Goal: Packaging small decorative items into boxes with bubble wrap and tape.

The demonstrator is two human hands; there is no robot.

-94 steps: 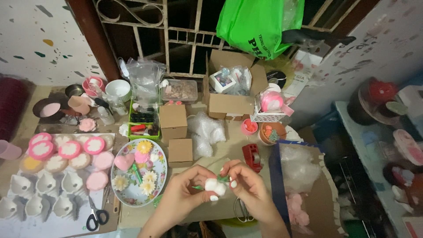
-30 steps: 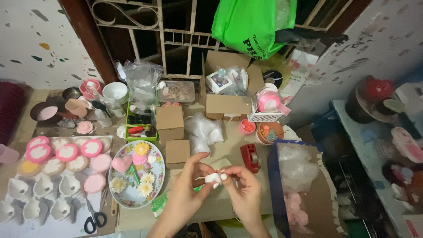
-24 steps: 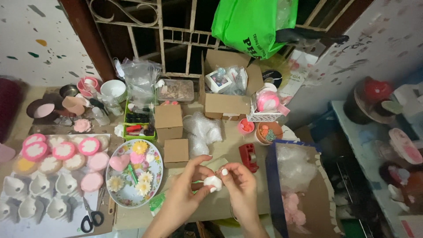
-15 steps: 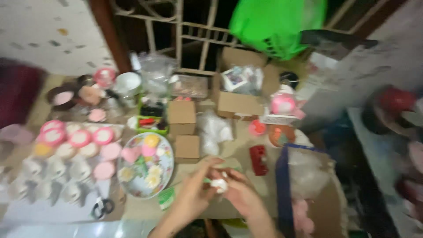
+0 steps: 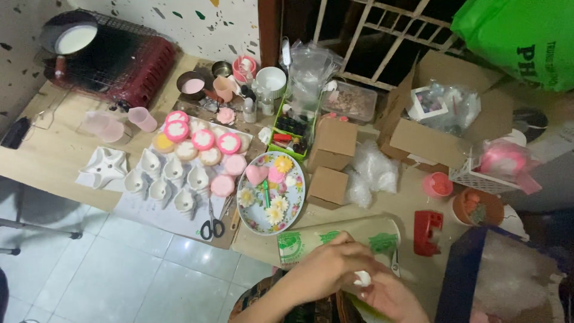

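Both hands meet at the near edge of the tabletop [image 5: 54,161]. The left hand [image 5: 326,272] and right hand [image 5: 388,296] pinch a small white object [image 5: 362,277] between their fingertips. The object sits between the two grips, equally near both. Fingers hide most of it, so its long axis cannot be determined.

Scissors [image 5: 211,225] lie beside a flowered plate [image 5: 260,221], near small cardboard boxes [image 5: 327,186].

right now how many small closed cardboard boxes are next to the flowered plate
2. One closed cardboard box stands further back beside the green tray; the smaller box sits just right of the flowered plate. The bigger open cartons behind aren't counted.
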